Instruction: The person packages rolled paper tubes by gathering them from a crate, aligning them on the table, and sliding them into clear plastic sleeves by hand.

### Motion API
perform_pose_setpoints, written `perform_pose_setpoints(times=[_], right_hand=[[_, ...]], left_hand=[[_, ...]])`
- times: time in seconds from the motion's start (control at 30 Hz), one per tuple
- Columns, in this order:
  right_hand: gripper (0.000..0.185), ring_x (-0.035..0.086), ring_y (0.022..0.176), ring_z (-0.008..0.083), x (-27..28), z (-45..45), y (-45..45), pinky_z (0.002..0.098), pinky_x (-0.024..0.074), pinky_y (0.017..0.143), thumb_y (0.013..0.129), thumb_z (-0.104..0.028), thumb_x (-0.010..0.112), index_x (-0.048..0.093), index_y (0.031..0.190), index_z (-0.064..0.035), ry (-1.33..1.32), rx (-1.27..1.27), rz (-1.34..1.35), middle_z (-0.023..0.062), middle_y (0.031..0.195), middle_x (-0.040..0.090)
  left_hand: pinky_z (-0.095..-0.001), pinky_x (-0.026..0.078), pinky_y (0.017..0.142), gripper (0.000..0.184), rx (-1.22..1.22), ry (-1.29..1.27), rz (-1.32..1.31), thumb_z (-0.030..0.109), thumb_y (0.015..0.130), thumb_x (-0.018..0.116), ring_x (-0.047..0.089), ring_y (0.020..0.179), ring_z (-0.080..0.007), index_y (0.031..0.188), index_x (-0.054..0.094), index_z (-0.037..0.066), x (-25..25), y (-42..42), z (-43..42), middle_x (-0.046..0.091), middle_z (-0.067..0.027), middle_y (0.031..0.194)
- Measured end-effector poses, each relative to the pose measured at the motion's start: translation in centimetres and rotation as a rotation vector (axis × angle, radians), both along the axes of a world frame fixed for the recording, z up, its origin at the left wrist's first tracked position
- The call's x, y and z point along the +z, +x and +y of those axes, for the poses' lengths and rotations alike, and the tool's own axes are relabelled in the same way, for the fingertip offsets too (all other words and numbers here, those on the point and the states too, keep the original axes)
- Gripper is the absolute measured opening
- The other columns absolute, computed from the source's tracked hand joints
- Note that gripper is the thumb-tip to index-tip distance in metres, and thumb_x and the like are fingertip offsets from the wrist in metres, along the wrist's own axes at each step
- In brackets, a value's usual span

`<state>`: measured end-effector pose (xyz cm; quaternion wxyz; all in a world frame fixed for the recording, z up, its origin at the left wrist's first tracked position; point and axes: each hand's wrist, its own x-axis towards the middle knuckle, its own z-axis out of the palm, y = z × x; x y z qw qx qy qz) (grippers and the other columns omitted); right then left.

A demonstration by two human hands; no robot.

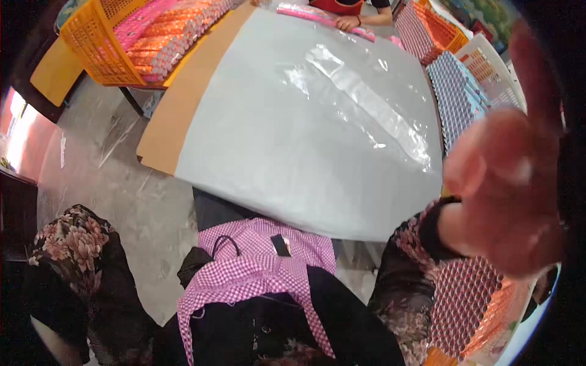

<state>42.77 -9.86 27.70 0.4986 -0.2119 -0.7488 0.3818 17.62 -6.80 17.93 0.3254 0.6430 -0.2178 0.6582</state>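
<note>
My right hand (510, 201) is raised close to the camera at the right edge, large and blurred. One finger stretches upward, apart from the rest, which look bent. Nothing shows in its grasp. Behind it are the grey-covered table (262, 134) and crates of wrapped rolls. My left hand is out of view; only the dark floral left sleeve (76, 244) and a bit of skin show at lower left. A clear plastic sleeve (366, 100) lies slantwise on the table, touched by neither hand.
Across the table, another person's hand (348, 23) rests on a pink wrapped roll (320, 16). An orange crate (101, 46) of orange and pink rolls stands at back left. Blue-ended rolls (455, 91) and a white crate (488, 67) line the right side. More rolls (464, 302) lie lower right.
</note>
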Motion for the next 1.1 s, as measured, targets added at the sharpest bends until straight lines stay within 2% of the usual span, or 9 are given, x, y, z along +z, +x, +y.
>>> perform_pose_setpoints(times=[0.13,0.17,0.2,0.23,0.3,0.4,0.43,0.5,1.1], right_hand=[[0.09,0.063,0.076,0.0231,0.8,-0.3,0.1,0.0415,0.0541,0.076,0.094,-0.07,0.035,0.018,0.155,-0.0056,-0.014,-0.043,-0.043,0.0129,0.089,0.056],[0.086,0.065,0.079,0.0232,-2.1,1.4,-0.9,0.042,0.0542,0.08,0.094,-0.068,0.036,0.028,0.151,-0.0043,-0.107,0.315,0.289,0.012,0.089,0.06],[0.07,0.064,0.073,0.0223,-3.6,2.3,-0.2,0.0463,0.0524,0.085,0.098,-0.063,0.034,0.05,0.132,-0.004,-0.042,0.436,0.215,0.0078,0.079,0.059],[0.057,0.063,0.068,0.0212,-4.9,2.0,-0.9,0.0507,0.0488,0.09,0.102,-0.056,0.031,0.059,0.108,-0.0068,-0.061,0.516,0.32,0.0039,0.073,0.058],[0.055,0.059,0.059,0.0187,-6.6,0.3,-2.7,0.0548,0.0474,0.086,0.105,-0.049,0.03,0.059,0.083,-0.0077,-0.088,0.641,0.559,0.0031,0.065,0.056],[0.059,0.051,0.05,0.0172,-6.8,-0.5,-4.8,0.0537,0.0486,0.08,0.106,-0.047,0.031,0.055,0.07,-0.0073,0.009,0.92,0.723,0.0025,0.056,0.048],[0.059,0.051,0.05,0.0172,-6.6,-1.5,-5.9,0.0537,0.0486,0.08,0.106,-0.047,0.031,0.055,0.07,-0.0073,0.007,0.902,0.713,0.0025,0.056,0.048],[0.063,0.045,0.045,0.016,-6.0,-3.6,-7.7,0.0544,0.0487,0.076,0.105,-0.047,0.031,0.054,0.064,-0.0066,-0.078,0.924,1.083,0.0018,0.052,0.041],[0.062,0.045,0.047,0.0168,-7.5,-0.7,-11.8,0.0535,0.0472,0.082,0.102,-0.054,0.034,0.058,0.069,-0.0074,-0.056,1.024,1.096,0.0,0.055,0.046]], left_hand=[[-0.0362,0.042,0.101,0.041,-0.038,-0.001,-0.027,0.04,0.1,0.046,0.057,0.1,-0.0156,0.108,0.062,0.004,0.4,0.7,-0.9,0.064,-0.0088,0.105],[-0.0362,0.042,0.101,0.041,-0.036,0.01,-0.033,0.04,0.099,0.046,0.057,0.1,-0.0155,0.108,0.062,0.004,0.3,0.8,-0.9,0.064,-0.0087,0.104],[-0.0362,0.042,0.101,0.041,-0.036,0.021,-0.038,0.04,0.099,0.046,0.057,0.1,-0.0154,0.107,0.062,0.004,0.3,0.8,-0.9,0.064,-0.0086,0.104],[-0.0362,0.042,0.101,0.041,-0.036,0.033,-0.043,0.04,0.099,0.046,0.057,0.099,-0.0153,0.107,0.062,0.004,0.3,0.8,-0.8,0.064,-0.0085,0.104],[-0.0362,0.042,0.101,0.041,-0.045,0.06,-0.059,0.041,0.099,0.047,0.057,0.099,-0.0151,0.106,0.062,0.004,0.5,1.1,-0.7,0.065,-0.0083,0.103],[-0.0362,0.042,0.101,0.041,-0.098,0.083,-0.091,0.041,0.099,0.047,0.057,0.098,-0.0149,0.105,0.063,0.004,0.2,3.0,-0.4,0.065,-0.008,0.102],[-0.0362,0.042,0.101,0.041,-0.123,0.084,-0.103,0.041,0.099,0.047,0.057,0.098,-0.0148,0.105,0.063,0.004,0.1,3.8,-0.4,0.065,-0.0079,0.102],[-0.0362,0.042,0.101,0.04,-0.176,0.081,-0.125,0.041,0.099,0.048,0.057,0.097,-0.0146,0.104,0.063,0.004,-0.3,5.2,-0.5,0.065,-0.0077,0.101],[-0.0362,0.042,0.099,0.04,-0.4,0.083,-0.172,0.043,0.097,0.052,0.057,0.092,-0.0132,0.098,0.065,0.005,-2.8,8.9,-2.3,0.066,-0.0059,0.095]])
